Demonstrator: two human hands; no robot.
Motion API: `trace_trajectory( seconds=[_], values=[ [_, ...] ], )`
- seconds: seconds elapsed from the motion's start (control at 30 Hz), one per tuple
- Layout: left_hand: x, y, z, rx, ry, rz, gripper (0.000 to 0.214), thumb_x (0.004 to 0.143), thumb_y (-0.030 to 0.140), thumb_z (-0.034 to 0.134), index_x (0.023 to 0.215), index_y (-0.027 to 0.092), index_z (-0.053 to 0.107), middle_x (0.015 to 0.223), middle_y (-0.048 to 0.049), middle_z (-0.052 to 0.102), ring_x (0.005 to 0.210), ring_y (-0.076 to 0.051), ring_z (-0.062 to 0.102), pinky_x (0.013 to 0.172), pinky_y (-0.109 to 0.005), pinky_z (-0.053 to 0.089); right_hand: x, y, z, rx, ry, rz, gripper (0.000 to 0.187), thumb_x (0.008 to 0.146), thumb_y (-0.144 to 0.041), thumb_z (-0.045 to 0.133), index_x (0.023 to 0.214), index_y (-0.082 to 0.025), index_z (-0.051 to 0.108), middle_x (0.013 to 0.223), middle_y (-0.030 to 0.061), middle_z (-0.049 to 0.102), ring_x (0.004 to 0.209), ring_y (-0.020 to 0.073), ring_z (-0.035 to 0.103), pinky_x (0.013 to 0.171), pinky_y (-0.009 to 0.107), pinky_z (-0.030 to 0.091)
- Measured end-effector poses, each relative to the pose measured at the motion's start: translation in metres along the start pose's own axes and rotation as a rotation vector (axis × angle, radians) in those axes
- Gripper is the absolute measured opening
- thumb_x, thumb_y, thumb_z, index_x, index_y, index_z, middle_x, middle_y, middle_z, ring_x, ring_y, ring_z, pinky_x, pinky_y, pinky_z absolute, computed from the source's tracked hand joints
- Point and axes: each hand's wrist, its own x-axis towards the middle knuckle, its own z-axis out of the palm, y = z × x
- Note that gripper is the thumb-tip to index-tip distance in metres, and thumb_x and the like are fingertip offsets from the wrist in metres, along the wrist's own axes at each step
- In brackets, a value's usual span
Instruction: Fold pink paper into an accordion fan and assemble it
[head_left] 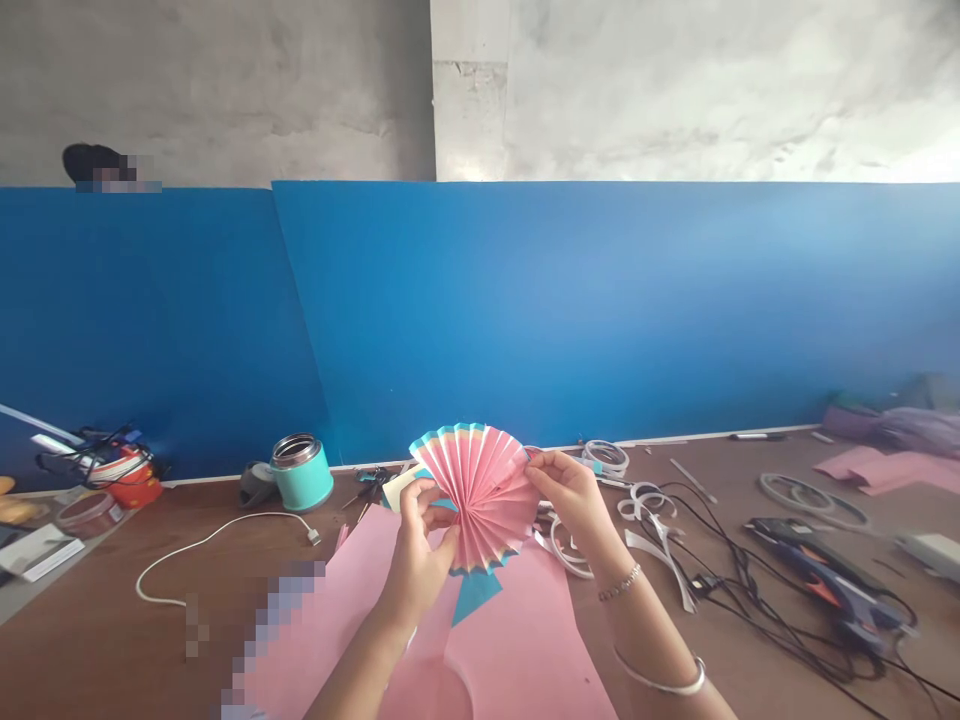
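A pleated paper fan (487, 490), pink with blue and cream bands along its rim, is spread out nearly round in front of me, above the table. My left hand (424, 540) pinches its left side near the centre, where the folds gather. On the right, my right hand (570, 485) grips the fan's outer edge between thumb and fingers. Below both hands lie large sheets of pink paper (525, 640), with a blue paper piece (476, 597) just under the fan.
A turquoise container (302, 475) stands at the back left, near a white USB cable (225, 525). White paper strips (660, 545), black cables (739, 560) and a glue gun (832, 580) lie to the right. A blue partition (562, 300) closes the back; a person's head (97, 165) shows above it.
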Motion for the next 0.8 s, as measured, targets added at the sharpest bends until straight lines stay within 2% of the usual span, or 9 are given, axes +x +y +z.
trace_trajectory(
  seconds=[0.1, 0.27, 0.43, 0.57, 0.7, 0.8],
  values=[
    [-0.001, -0.008, 0.000, 0.142, 0.046, 0.063, 0.059, 0.083, 0.017, 0.049, 0.136, 0.029, 0.024, 0.119, -0.0088, 0.053, 0.089, -0.016, 0.061, 0.082, -0.035, 0.050, 0.001, 0.002, -0.001, -0.024, 0.003, 0.004, 0.019, 0.071, -0.035, 0.063, 0.072, -0.017, 0.056, 0.062, -0.0014, 0.056, 0.055, 0.0107, 0.045, 0.052, 0.023, 0.033],
    [-0.003, -0.014, 0.001, 0.293, 0.010, 0.100, 0.057, 0.088, 0.017, 0.042, 0.141, 0.027, 0.028, 0.105, -0.0071, 0.061, 0.090, -0.017, 0.061, 0.080, -0.033, 0.050, 0.001, 0.005, 0.001, -0.053, -0.015, -0.020, 0.018, 0.073, -0.035, 0.061, 0.076, -0.017, 0.057, 0.064, -0.0013, 0.057, 0.052, 0.0097, 0.043, 0.049, 0.022, 0.032],
    [-0.004, -0.015, 0.002, 0.372, -0.078, 0.175, 0.055, 0.089, 0.020, 0.041, 0.142, 0.028, 0.030, 0.129, -0.0094, 0.053, 0.112, -0.021, 0.054, 0.093, -0.036, 0.044, -0.002, 0.003, 0.002, -0.128, -0.019, -0.010, 0.018, 0.075, -0.035, 0.059, 0.078, -0.017, 0.057, 0.065, -0.0011, 0.058, 0.047, 0.0078, 0.039, 0.045, 0.021, 0.029],
    [-0.005, -0.012, 0.002, 0.314, -0.194, 0.135, 0.061, 0.089, 0.020, 0.043, 0.145, 0.030, 0.021, 0.143, -0.0099, 0.039, 0.122, -0.024, 0.048, 0.097, -0.038, 0.043, -0.002, 0.000, 0.001, -0.137, -0.006, -0.016, 0.018, 0.075, -0.035, 0.059, 0.076, -0.017, 0.057, 0.063, -0.0014, 0.057, 0.048, 0.0083, 0.039, 0.044, 0.020, 0.030],
    [-0.008, -0.007, 0.002, 0.191, -0.273, 0.027, 0.067, 0.088, 0.023, 0.048, 0.146, 0.030, 0.015, 0.144, -0.0112, 0.037, 0.115, -0.024, 0.053, 0.095, -0.039, 0.045, -0.001, 0.001, 0.000, -0.148, -0.017, -0.012, 0.016, 0.075, -0.034, 0.057, 0.077, -0.018, 0.057, 0.063, -0.0013, 0.058, 0.048, 0.0087, 0.040, 0.045, 0.021, 0.031],
    [-0.009, -0.006, 0.001, 0.090, -0.323, -0.039, 0.069, 0.087, 0.025, 0.051, 0.146, 0.029, 0.015, 0.146, -0.0110, 0.035, 0.118, -0.023, 0.050, 0.098, -0.038, 0.043, 0.000, 0.003, -0.001, -0.158, -0.023, -0.012, 0.016, 0.074, -0.034, 0.057, 0.077, -0.018, 0.057, 0.061, -0.0013, 0.057, 0.047, 0.0089, 0.041, 0.044, 0.021, 0.032]
  ],
)
